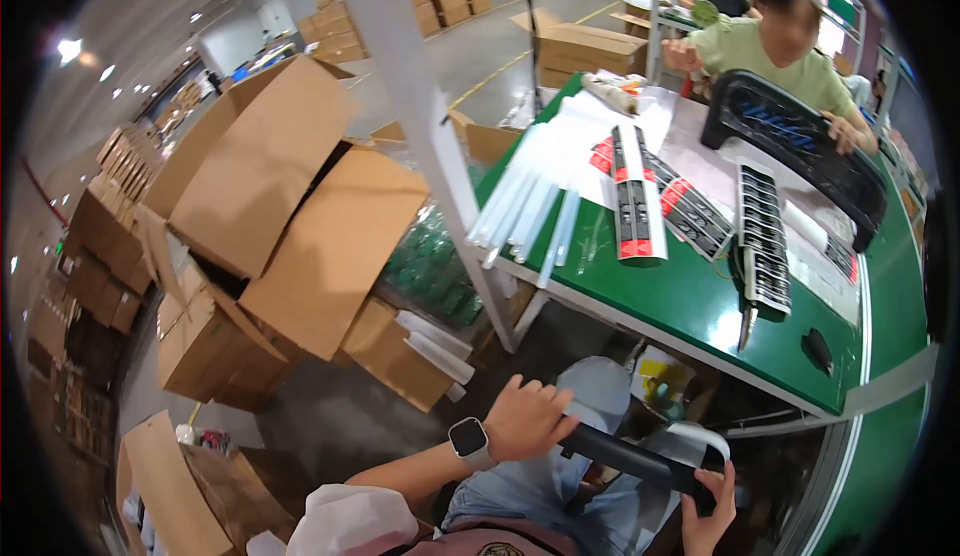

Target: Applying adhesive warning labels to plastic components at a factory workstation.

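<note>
A long black bar-shaped part (635,454) lies slantwise over my lap, above my jeans. My left hand (527,419), with a watch on its wrist, is closed over the bar's left end. At the other end, my right hand (708,511) has its thumb and fingers round the bar. A white curved strip (706,435) arcs up beside the right end, close to my right fingertips; whether it is attached to the bar I cannot tell. The bar's underside is hidden.
A green-topped table (590,306) ahead carries white tubes (530,196), printed label sheets (640,201) and a dark pointed piece (817,351). Across it a person holds a large black curved panel (790,151). Open cardboard boxes (320,246) and a white post (430,146) stand left.
</note>
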The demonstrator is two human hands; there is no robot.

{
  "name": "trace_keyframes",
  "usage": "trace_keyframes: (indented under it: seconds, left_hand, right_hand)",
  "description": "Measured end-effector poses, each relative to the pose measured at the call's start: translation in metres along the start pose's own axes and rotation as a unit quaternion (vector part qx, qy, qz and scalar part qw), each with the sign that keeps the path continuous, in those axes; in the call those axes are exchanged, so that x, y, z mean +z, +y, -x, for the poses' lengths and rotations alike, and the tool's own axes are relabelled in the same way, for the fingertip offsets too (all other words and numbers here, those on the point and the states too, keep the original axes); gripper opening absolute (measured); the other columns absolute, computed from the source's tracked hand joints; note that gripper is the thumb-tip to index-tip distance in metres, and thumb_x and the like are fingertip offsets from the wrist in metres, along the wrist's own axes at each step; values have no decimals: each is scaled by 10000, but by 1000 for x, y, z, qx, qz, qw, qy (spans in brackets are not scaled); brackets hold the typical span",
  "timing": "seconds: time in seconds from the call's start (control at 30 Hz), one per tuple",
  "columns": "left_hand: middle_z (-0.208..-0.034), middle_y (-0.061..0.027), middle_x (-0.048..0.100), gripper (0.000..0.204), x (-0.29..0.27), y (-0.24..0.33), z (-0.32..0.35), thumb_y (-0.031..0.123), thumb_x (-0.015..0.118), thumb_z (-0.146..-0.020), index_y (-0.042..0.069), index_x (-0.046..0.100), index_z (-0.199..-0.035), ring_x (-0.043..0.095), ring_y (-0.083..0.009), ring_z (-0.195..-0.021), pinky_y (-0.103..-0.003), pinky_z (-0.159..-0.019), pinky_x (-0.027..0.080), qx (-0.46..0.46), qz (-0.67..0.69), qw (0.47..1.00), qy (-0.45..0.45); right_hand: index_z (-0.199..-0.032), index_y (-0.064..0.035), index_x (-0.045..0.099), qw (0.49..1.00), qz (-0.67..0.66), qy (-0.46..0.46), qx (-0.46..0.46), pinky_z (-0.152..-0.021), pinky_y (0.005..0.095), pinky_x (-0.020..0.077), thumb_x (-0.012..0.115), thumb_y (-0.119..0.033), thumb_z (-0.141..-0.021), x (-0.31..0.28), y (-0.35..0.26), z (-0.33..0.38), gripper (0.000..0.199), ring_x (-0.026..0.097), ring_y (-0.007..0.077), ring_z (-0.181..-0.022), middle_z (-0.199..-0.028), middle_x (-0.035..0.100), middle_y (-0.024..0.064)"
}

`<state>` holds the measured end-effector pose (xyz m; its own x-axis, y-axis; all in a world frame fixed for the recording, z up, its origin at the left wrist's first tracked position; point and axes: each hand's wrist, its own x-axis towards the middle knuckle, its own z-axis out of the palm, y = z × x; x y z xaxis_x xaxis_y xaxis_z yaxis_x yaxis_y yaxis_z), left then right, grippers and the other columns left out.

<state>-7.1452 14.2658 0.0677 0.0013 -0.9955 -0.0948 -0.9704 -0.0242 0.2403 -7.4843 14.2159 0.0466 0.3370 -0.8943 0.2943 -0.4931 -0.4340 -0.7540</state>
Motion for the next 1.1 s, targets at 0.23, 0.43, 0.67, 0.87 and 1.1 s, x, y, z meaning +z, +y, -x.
trace_keyframes:
  seconds: [0.23,0.43,0.67,0.87,1.1]
  left_hand:
    - [-911,-85,621,291,18,-4,13,66,605,-830,52,538,-1113,582,-308,-802,-402,-751,443,28,225,951,212]
    - [-875,-120,626,308,8,-9,-13,123,626,-802,18,567,-1085,599,-330,-797,-426,-700,461,56,120,985,115]
    - [-970,-145,656,195,6,-20,-6,177,565,-913,36,564,-1047,619,-359,-886,-399,-765,472,-80,339,936,50]
    - [-1033,-118,653,250,2,-24,7,56,511,-916,-7,545,-1155,613,-229,-999,-353,-929,442,58,499,855,125]
    - [-872,-50,601,445,15,-39,2,355,456,-992,-29,524,-1207,550,-140,-931,-286,-913,406,42,647,753,112]
  right_hand:
    - [-1444,-33,263,990,-138,13,17,-963,376,437,689,-24,-768,-7,11,11,799,597,277,-1033,-1118,622,136]
    - [-921,4,651,988,-80,128,-34,-853,354,449,672,-44,-677,10,-48,-35,250,560,271,-944,-1032,557,141]
    - [-892,36,674,975,-213,63,13,-661,257,468,687,57,-739,35,-85,-67,155,601,179,-728,-852,625,108]
    - [-938,55,660,911,-386,27,140,-645,209,481,650,22,-855,53,-91,-64,90,598,100,-734,-824,599,62]
    - [-946,51,660,910,-381,-38,158,-642,209,481,645,39,-860,71,-88,-71,89,594,94,-715,-839,594,53]
